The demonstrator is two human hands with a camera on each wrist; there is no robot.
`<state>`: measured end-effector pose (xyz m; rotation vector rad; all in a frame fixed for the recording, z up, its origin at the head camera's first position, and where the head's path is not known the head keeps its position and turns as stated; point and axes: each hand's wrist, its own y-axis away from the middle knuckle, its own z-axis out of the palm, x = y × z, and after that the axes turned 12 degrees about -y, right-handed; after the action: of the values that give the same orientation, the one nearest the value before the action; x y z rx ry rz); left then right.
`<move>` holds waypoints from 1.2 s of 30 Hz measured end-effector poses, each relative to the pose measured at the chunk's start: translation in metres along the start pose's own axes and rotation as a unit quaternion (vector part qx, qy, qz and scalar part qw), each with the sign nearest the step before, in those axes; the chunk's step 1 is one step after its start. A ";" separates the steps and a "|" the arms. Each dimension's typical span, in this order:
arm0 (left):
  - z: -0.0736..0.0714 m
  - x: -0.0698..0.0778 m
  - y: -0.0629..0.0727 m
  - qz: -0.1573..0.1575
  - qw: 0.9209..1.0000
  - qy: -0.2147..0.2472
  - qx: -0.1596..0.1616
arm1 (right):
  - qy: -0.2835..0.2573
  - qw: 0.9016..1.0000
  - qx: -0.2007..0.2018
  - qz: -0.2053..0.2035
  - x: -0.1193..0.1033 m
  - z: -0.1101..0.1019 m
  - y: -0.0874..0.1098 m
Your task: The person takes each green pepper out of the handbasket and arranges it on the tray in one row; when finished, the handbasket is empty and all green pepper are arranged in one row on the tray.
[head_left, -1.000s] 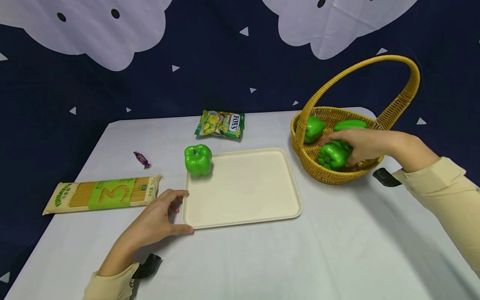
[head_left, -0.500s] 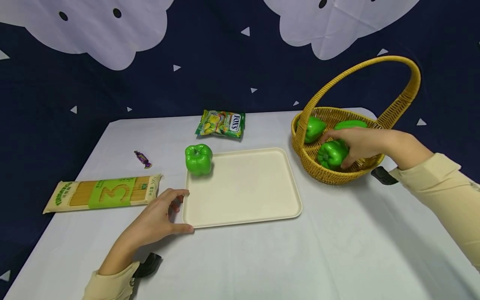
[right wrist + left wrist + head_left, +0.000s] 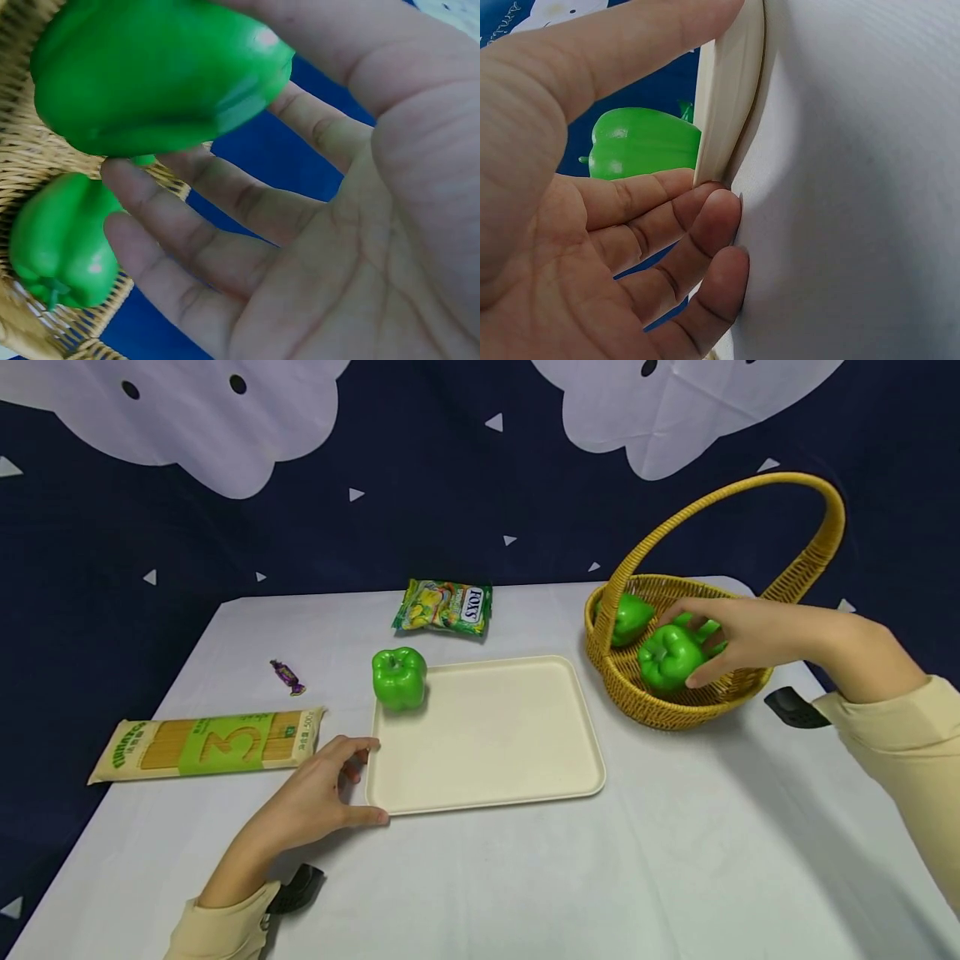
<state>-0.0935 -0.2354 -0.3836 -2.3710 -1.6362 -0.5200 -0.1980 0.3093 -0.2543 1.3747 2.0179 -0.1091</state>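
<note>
In the head view, my right hand (image 3: 757, 631) holds a green bell pepper (image 3: 670, 658) by its sides, over the yellow wicker basket (image 3: 667, 714). The right wrist view shows the thumb and fingertips around this pepper (image 3: 165, 75); another bell pepper (image 3: 64, 240) lies in the basket below. One more pepper (image 3: 632, 617) sits at the basket's left, and my hand partly covers green behind it. My left hand (image 3: 311, 802) grips the left end of the cream tray (image 3: 487, 735), thumb at the near corner. A green bell pepper (image 3: 399, 678) stands on the tray's far left corner.
A pasta packet (image 3: 210, 745) lies left of the tray, with a purple wrapped candy (image 3: 287, 677) beyond it. Behind the tray is a green Fox's candy bag (image 3: 444, 607). The basket's tall handle (image 3: 720, 493) arches over its opening. A dark cloth hangs behind the table.
My right hand has risen a little with the bell pepper, which now appears higher and larger in the basket. The left hand and the tray stay in place.
</note>
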 end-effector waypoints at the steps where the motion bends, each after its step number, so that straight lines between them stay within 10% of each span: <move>1: 0.000 0.000 0.000 0.001 1.000 0.000 0.000 | 0.002 1.000 0.006 -0.002 -0.002 -0.001 0.003; 12: 0.000 0.000 0.000 -0.005 1.000 -0.002 -0.006 | 0.022 0.997 0.068 -0.016 -0.025 -0.004 0.025; 36: 0.000 0.000 0.000 0.002 1.000 -0.002 -0.002 | -0.098 0.989 0.023 -0.104 -0.082 0.028 0.000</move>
<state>-0.0932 -0.2355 -0.3833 -2.3801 -1.6324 -0.5183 -0.1676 0.2329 -0.2285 1.1302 1.9957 -0.3722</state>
